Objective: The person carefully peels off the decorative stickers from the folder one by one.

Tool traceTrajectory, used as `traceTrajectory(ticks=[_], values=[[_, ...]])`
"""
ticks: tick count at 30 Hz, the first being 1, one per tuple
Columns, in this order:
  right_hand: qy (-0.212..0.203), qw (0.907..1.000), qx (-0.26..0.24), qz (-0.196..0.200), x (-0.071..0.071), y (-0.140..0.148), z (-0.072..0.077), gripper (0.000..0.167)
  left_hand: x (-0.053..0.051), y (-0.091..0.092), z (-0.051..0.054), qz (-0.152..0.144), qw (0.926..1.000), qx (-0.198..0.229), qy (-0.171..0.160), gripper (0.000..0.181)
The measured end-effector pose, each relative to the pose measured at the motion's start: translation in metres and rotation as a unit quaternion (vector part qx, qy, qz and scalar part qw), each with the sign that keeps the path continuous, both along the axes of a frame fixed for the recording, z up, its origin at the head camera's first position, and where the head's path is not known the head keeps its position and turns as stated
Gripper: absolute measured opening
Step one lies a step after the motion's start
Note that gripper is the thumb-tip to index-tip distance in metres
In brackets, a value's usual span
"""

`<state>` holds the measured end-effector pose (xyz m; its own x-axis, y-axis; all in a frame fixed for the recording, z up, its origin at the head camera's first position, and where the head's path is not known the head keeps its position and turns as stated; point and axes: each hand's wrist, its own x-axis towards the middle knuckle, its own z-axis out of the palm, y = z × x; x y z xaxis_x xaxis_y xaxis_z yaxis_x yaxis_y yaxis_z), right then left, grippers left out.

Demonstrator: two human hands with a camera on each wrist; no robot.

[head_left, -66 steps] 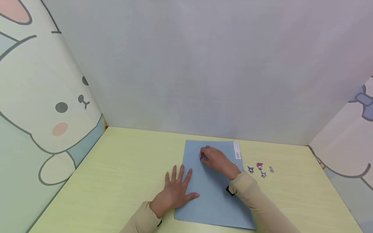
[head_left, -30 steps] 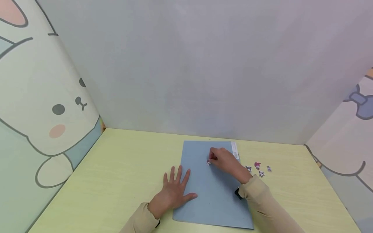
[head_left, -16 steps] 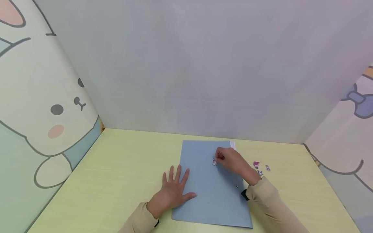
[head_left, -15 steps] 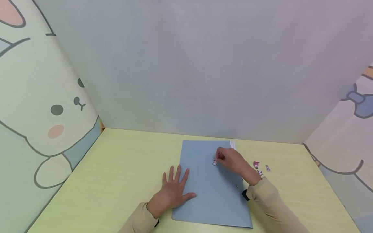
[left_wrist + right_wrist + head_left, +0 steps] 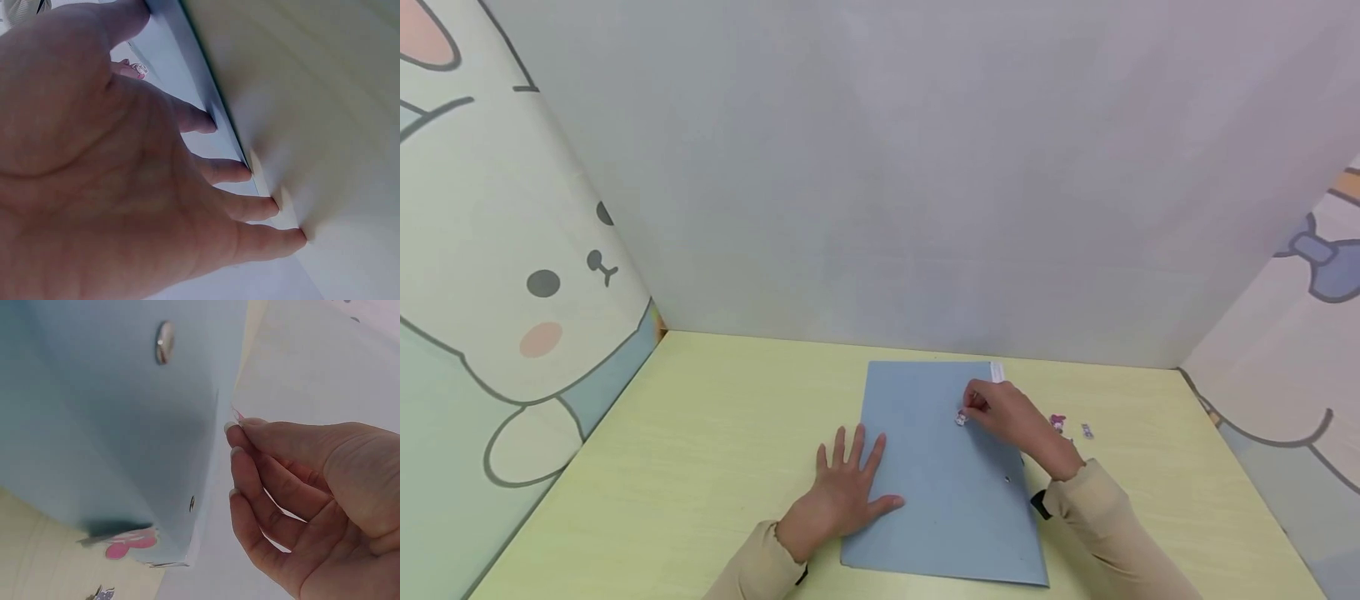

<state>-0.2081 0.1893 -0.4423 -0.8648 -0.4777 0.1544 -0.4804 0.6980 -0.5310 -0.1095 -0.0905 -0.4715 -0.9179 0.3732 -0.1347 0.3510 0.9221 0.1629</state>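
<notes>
A blue folder (image 5: 940,533) lies on the pale yellow table, with a white label (image 5: 997,372) by its top right corner. My left hand (image 5: 842,496) rests with spread fingers across the folder's left edge; in the left wrist view the fingertips (image 5: 294,240) touch the surface. Over the upper part of the folder, my right hand (image 5: 1003,410) pinches a small cartoon sticker (image 5: 961,417) between thumb and fingers. Only a sliver of that sticker (image 5: 237,414) shows in the right wrist view. Whether it touches the folder cannot be told.
To the folder's right lie a pink cartoon sticker (image 5: 1057,422) and a pale one (image 5: 1087,431); my right forearm partly covers others. Small shiny studs (image 5: 164,342) stand out on the folder. Printed cloth walls (image 5: 880,183) enclose the table at the back and sides.
My right hand has moved to the right across the folder, still pinching the sticker, and its forearm now covers some loose stickers. The left hand has stayed on the folder's edge.
</notes>
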Motion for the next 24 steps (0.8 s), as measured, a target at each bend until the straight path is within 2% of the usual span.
traceTrajectory(ticks=[6, 18, 24], values=[[0.009, 0.9999, 0.0, -0.009, 0.001, 0.006, -0.003, 0.017, 0.002, 0.001, 0.007, 0.001, 1.0, 0.004, -0.005, 0.087], [0.026, 0.9995, 0.004, -0.019, 0.01, 0.016, -0.001, 0.017, 0.002, 0.001, 0.008, 0.001, 0.9998, 0.011, -0.014, 0.087], [0.01, 0.9994, 0.002, -0.033, 0.013, 0.02, -0.001, 0.015, 0.001, 0.0, 0.006, 0.002, 0.9997, 0.018, -0.019, 0.087]])
